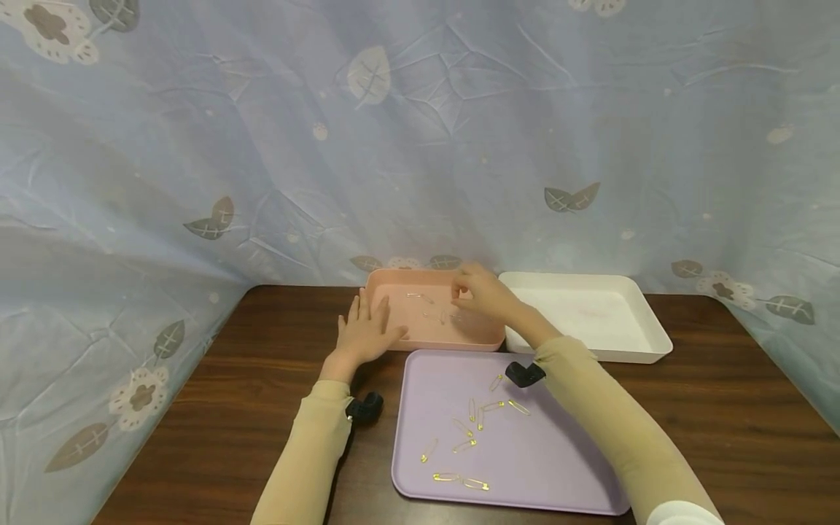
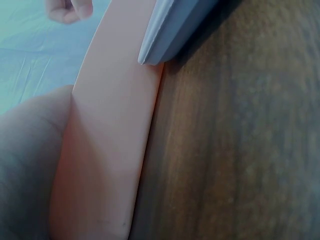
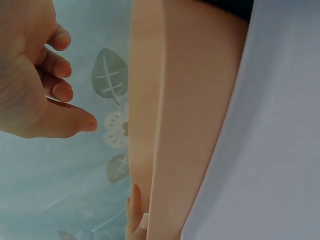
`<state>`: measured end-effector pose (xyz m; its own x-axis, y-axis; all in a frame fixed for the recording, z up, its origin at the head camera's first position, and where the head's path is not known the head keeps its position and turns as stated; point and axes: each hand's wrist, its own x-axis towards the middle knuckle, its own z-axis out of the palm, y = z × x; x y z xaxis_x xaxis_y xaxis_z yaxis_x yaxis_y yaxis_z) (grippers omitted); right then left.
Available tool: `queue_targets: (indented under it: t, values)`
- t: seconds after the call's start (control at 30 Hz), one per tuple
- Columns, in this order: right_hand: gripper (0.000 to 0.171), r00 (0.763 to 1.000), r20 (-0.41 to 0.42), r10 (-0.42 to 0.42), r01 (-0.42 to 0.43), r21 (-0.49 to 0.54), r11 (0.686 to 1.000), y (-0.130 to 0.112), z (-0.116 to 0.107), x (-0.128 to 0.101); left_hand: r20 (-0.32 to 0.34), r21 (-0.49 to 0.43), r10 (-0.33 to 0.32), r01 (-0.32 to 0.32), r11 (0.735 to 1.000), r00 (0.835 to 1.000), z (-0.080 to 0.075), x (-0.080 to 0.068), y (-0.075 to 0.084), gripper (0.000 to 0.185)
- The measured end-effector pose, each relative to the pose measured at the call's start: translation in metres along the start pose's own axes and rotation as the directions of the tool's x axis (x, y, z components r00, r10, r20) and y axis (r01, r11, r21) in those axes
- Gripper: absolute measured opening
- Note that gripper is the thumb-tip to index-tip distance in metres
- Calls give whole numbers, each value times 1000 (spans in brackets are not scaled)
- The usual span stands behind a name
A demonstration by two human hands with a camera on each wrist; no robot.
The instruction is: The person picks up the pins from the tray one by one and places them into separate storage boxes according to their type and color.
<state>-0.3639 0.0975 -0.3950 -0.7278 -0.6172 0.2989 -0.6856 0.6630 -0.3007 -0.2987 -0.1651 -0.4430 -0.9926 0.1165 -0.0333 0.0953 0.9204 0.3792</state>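
My left hand (image 1: 367,334) rests on the left end of the pink tray (image 1: 407,344), its fingers spread and straight. In the left wrist view the thumb (image 2: 35,145) lies against that tray's wall. Over the pink tray's right part hovers my right hand (image 1: 484,293). Seen from the right wrist, its fingers (image 3: 60,67) are loosely curled, apart from the thumb, with nothing visible between them. A few safety pins (image 1: 420,296) lie in the pink tray. Several gold-headed safety pins (image 1: 464,427) are scattered on the purple tray (image 1: 545,467) nearer to me.
A white tray (image 1: 593,313) stands right of the pink one, behind the purple tray. All three sit on a dark wooden table (image 1: 216,408). A patterned pale blue curtain (image 1: 420,160) hangs along the table's back and left. Black wrist cameras (image 1: 364,408) protrude from both sleeves.
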Motion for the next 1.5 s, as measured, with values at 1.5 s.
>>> queue_targets:
  t: [1.5]
  values:
    - [27,889,-447,96,-199,-189,961,68,-71,-194,3,-12,10,-10,1000,1000,-1,-2,-1,85]
